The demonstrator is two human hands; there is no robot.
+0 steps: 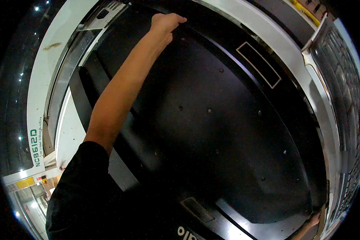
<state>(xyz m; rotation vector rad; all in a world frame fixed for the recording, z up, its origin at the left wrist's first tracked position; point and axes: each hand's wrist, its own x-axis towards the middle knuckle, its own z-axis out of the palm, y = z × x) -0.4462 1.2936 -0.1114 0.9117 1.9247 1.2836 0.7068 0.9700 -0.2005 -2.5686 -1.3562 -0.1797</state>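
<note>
A large black panel (236, 148) with several small drilled holes fills the middle of the head view. My left arm reaches up across it, and my left hand (164, 26) is closed at its far edge, thumb and fingers bent against the board. At the lower right, my right hand (314, 220) grips the panel's right end; only part of it shows and its fingertips are hidden. A narrow rectangular cutout (259, 65) lies near the far long edge, and a second one (198, 209) sits close to my body.
A white machine frame (48, 72) with a dark window curves along the left. More white framing (244, 18) runs behind the panel. At the right stands a grey ribbed unit (340, 76). A yellow label (26, 183) marks the lower left frame.
</note>
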